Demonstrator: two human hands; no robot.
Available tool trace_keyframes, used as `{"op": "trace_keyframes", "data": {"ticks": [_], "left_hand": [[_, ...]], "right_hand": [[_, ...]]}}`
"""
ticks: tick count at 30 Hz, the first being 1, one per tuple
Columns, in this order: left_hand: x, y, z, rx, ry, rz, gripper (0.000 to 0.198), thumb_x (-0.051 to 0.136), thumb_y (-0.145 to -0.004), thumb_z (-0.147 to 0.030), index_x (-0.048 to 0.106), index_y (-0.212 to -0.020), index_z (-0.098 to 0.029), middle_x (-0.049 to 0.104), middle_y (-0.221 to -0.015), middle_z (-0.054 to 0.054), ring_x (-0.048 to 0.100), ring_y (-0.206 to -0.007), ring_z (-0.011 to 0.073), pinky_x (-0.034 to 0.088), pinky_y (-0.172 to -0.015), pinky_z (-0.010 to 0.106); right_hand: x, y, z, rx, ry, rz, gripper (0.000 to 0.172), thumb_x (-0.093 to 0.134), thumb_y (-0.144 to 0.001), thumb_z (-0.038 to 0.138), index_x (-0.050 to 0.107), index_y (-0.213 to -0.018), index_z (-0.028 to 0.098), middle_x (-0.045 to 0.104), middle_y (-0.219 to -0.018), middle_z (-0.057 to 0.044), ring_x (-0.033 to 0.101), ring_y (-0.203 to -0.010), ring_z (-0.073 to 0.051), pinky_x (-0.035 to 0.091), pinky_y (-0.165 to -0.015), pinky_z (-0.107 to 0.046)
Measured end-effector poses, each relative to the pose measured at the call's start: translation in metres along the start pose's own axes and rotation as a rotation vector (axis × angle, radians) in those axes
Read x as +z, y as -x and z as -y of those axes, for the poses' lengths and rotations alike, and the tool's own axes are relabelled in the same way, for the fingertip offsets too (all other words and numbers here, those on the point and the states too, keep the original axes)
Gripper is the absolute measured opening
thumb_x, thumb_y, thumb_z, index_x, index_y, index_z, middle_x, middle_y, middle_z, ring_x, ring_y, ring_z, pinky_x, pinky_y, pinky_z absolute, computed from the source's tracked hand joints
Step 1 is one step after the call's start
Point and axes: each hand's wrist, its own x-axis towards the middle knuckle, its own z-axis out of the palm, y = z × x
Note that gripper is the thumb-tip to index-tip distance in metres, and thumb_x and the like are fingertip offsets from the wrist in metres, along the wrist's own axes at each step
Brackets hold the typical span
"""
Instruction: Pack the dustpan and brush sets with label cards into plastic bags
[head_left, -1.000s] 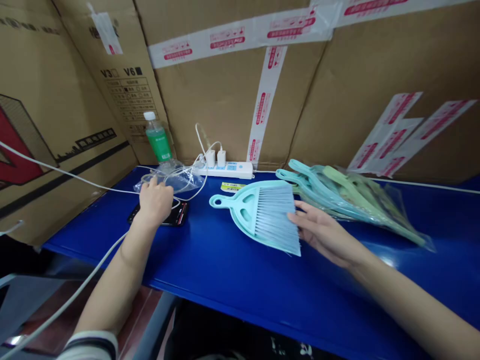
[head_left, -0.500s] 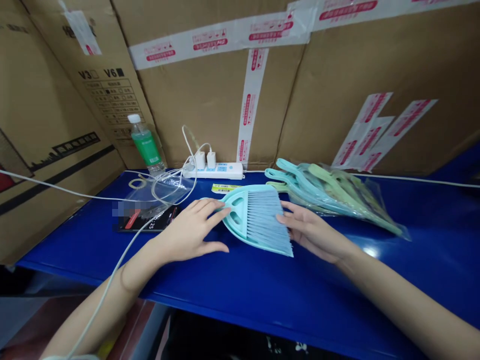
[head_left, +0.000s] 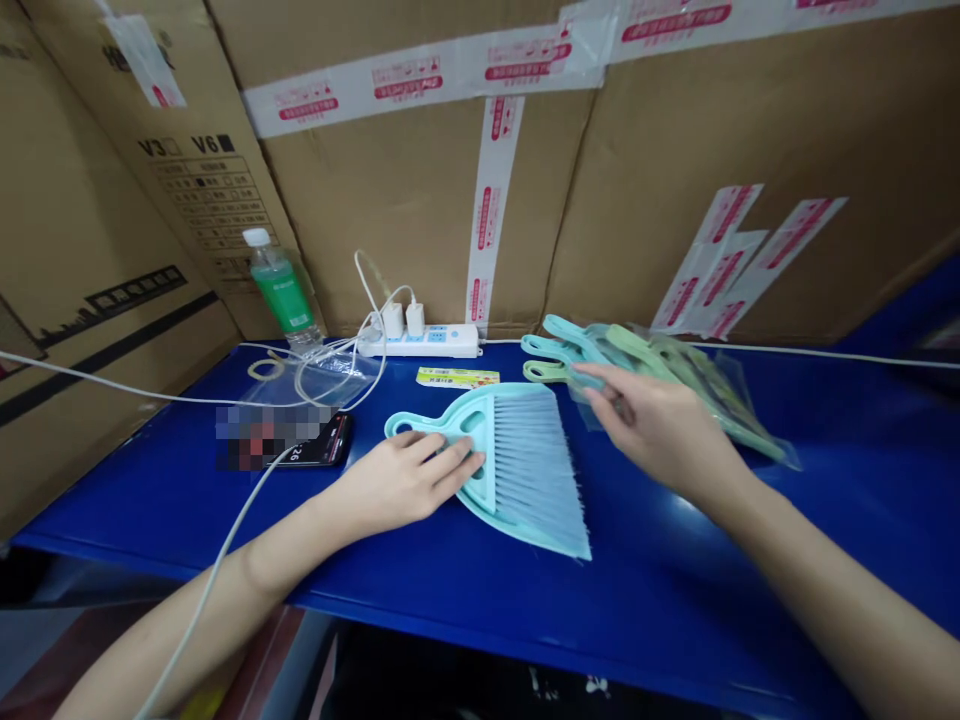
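A light-blue brush lies bristles up over a matching dustpan, flat on the table with its looped handle to the left. My left hand rests across the brush's solid part, fingers bent over it and thumb hidden underneath. Farther back on the right, my right hand is over the near side of several bagged brush and dustpan sets in light blue and green. Its thumb and index finger stand a little apart near the looped handles, while the other fingers are curled in shadow.
Behind the hands stand a white power strip with two chargers and looping cables, and a bottle with a green label. A yellow label strip and a phone lie on the blue table. Cardboard boxes wall the back and left.
The brush and dustpan have come nearer and down flat under my left hand. My right hand has left the bristles and moved up to the bagged sets.
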Motion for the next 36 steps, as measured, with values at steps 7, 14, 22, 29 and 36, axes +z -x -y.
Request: {"op": "trace_keyframes", "data": {"ticks": [7, 14, 22, 29, 36], "left_hand": [[0.008, -0.003, -0.006, 0.077, 0.052, 0.08, 0.036, 0.038, -0.097, -0.007, 0.057, -0.127, -0.015, 0.067, -0.119, 0.01, 0.064, -0.095, 0.0174, 0.054, -0.073, 0.029], [0.007, -0.001, 0.002, -0.05, 0.181, 0.048, 0.033, 0.05, -0.098, -0.021, 0.051, -0.131, -0.015, 0.067, -0.117, 0.011, 0.063, -0.101, 0.0221, 0.052, -0.081, 0.034], [0.012, 0.007, 0.017, -0.311, 0.452, 0.251, 0.03, 0.051, -0.098, -0.032, 0.055, -0.12, -0.013, 0.065, -0.104, 0.01, 0.064, -0.097, 0.0233, 0.052, -0.085, 0.036], [0.011, -0.001, 0.009, -0.307, 0.717, 0.137, 0.023, 0.048, -0.099, -0.025, 0.052, -0.118, -0.015, 0.061, -0.101, 0.008, 0.061, -0.093, 0.0217, 0.053, -0.081, 0.035], [0.01, -0.004, 0.01, -0.378, 0.726, 0.032, 0.024, 0.043, -0.1, -0.027, 0.051, -0.12, -0.017, 0.06, -0.103, 0.009, 0.059, -0.098, 0.0237, 0.053, -0.085, 0.039]], "right_hand": [[0.026, -0.01, -0.03, -0.283, 0.558, -0.056, 0.04, 0.05, -0.083, 0.015, 0.069, -0.117, 0.028, 0.057, -0.136, -0.011, 0.043, -0.128, -0.042, 0.04, -0.095, -0.066], [0.033, -0.013, -0.047, -0.19, 0.586, -0.08, 0.043, 0.038, -0.089, 0.013, 0.069, -0.115, 0.026, 0.061, -0.13, -0.016, 0.055, -0.111, -0.041, 0.052, -0.075, -0.059], [0.026, -0.016, -0.067, -0.134, 0.577, -0.123, 0.041, 0.038, -0.088, 0.017, 0.071, -0.109, 0.028, 0.064, -0.121, -0.016, 0.057, -0.101, -0.04, 0.053, -0.068, -0.058], [0.012, -0.012, -0.045, -0.131, 0.536, -0.143, 0.039, 0.041, -0.088, 0.019, 0.068, -0.116, 0.022, 0.057, -0.129, -0.019, 0.046, -0.12, -0.045, 0.04, -0.089, -0.068], [0.024, 0.03, 0.052, -0.358, 0.014, 0.231, 0.018, 0.057, -0.091, 0.035, 0.068, -0.089, 0.02, 0.06, -0.086, -0.007, 0.054, -0.087, -0.024, 0.048, -0.078, -0.043]]}}
